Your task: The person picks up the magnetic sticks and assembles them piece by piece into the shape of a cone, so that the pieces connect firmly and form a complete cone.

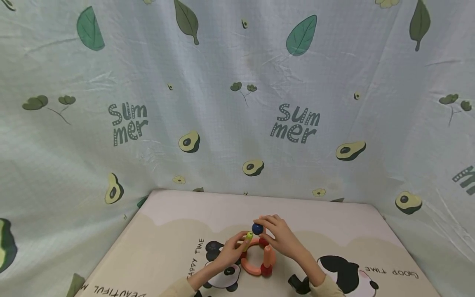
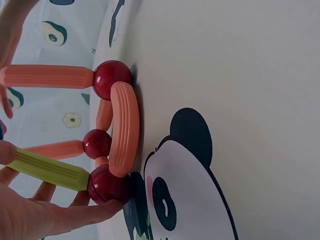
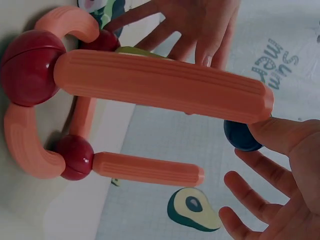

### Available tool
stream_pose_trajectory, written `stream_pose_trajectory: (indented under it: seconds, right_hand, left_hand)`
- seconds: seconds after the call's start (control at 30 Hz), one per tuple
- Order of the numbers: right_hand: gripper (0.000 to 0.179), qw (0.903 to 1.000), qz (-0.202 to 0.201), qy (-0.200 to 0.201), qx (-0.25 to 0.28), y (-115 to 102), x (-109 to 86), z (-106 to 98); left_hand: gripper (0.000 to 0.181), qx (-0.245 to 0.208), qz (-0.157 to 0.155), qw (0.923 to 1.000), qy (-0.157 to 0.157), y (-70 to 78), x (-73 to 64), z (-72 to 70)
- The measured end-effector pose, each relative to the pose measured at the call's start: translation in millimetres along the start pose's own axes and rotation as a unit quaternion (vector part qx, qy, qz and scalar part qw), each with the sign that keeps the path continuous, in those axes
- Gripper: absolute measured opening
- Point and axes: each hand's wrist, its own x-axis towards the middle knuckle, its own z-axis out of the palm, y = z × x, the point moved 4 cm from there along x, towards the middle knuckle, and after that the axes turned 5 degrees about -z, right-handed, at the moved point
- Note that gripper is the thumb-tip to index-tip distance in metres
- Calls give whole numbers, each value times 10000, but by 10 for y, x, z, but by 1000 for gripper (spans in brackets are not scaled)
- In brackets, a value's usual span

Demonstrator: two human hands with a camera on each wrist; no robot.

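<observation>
A ring of curved orange sticks (image 2: 125,127) joined by red balls (image 3: 32,67) lies on the table. Two straight orange sticks, a near one (image 3: 165,85) and a farther one (image 3: 147,168), stand up from these balls. A yellow-green stick (image 2: 50,172) rises from the red ball (image 2: 108,185) on the left side. My left hand (image 1: 231,250) grips this stick, with a finger along the ball under it. Above the ring, my right hand (image 1: 281,236) pinches a blue ball (image 1: 257,229) between thumb and fingers. In the right wrist view the near orange stick partly hides the blue ball.
The table mat (image 1: 167,231) carries printed pandas and lettering. Behind and at the sides hangs a pale curtain (image 1: 222,115) printed with leaves and avocados. A black shape (image 1: 298,284) is on the mat beside my right forearm.
</observation>
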Motion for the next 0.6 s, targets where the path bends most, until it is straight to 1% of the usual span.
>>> stream_pose_trajectory:
  seconds: [0.1,0.27,0.43,0.6]
  right_hand:
    - [41,9999,-80,-17,-57,-25,-2,26]
    - [41,9997,-233,35,-65,-61,12,38]
    - [41,9999,-111,-119,-20,-55,47,45]
    - [42,9997,-3,-218,82,-46,64,39]
  left_hand:
    - [32,-2,11,10000,-22,-8,-3,27]
    - [32,-13,22,10000,34,-25,9,40]
    - [33,98,126,9999,42,0,40,17]
    - [30,8,114,9999,-61,17,54,3]
